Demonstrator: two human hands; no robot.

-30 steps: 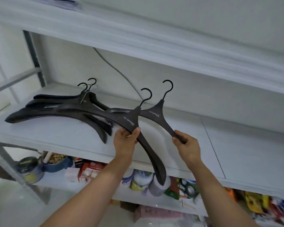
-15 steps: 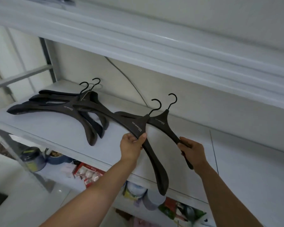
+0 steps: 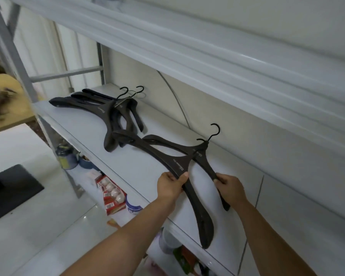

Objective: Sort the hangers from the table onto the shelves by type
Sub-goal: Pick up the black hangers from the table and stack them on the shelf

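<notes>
a person's left hand [image 3: 170,186] grips the near dark hanger [image 3: 177,162] just below its neck, thumb on top. the right hand [image 3: 230,188] curls round the lower arm of a second dark hanger [image 3: 163,142] lying behind the first. both hangers rest across the white shelf [image 3: 84,126], hooks toward the wall, and the near one's long end juts past the front edge. a pile of similar hangers [image 3: 106,109] lies further left on the same shelf.

Matt dark hangers [image 3: 177,162], glossy shelf [image 3: 127,168]
</notes>
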